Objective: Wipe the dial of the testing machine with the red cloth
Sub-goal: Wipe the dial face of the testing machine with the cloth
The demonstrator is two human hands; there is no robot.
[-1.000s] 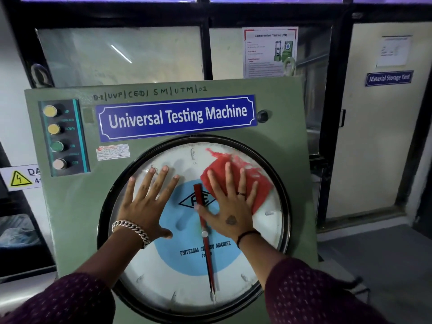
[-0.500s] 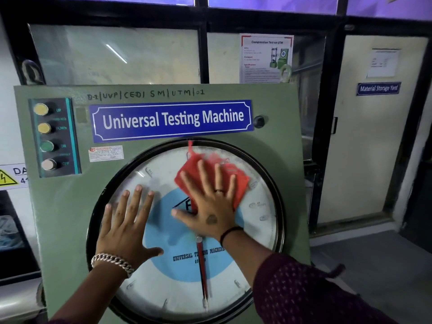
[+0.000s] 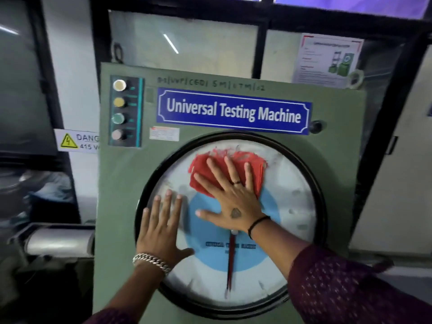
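Right hand [image 3: 231,204] flat on the glass of the dial [image 3: 297,206], fingers spread wide and open, pressing the red cloth [image 3: 210,164] against the upper part of the face, just above the pale blue centre disc [image 3: 210,256]. Cloth folded, frayed along its top edge, pinned under fingers and palm rather than gripped in a fist. Dark ring on one finger, thin black band at the wrist, small mark on the back of the hand. Left hand [image 3: 161,232] also flat and open on the glass, at the dial's left edge, fingers together and pointing up, thumb out toward the blue disc; chain bracelet [image 3: 152,261] around its wrist. Apart from the right hand, not touching the cloth. Red pointer [image 3: 230,265] hanging straight down from the hub. Dial set in a black ring on the green testing machine [image 3: 117,195], below the blue nameplate [image 3: 233,112] reading "Universal Testing Machine". Column of four round buttons [image 3: 119,111] at upper left of the panel. Yellow danger sign [image 3: 74,140] on the wall to the left. Dark maroon dotted sleeves at bottom of view.
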